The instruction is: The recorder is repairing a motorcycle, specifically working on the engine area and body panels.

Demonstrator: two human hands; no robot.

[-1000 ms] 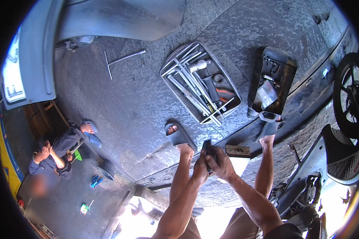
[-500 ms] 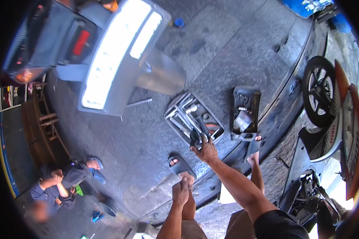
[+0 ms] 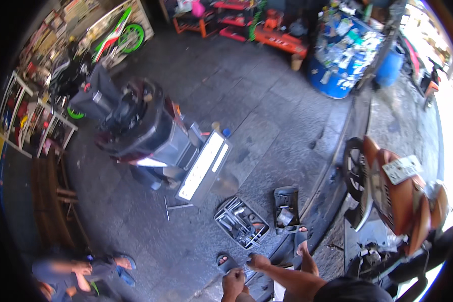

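My left hand is in front of my left knee with its fingers curled in; whatever they may hold is hidden. To its right, my right hand hovers just on the near side of a tool tray, apart from it. Its fingers are bent together, and I cannot make out anything in them. Several metal wrenches and other hand tools lie in the tray. Right of it stands a smaller black bin holding a pale, crumpled-looking piece and small parts.
A dark scooter with a bright plate stands ahead. Left of the tray, a T-handle wrench lies on the floor. An orange-panelled motorcycle is at right. Another person sits lower left. A blue drum overflows with rubbish.
My right hand has drawn back from the tray's near edge toward me. My left hand stays by my knee. The view has tilted up, showing more of the workshop.
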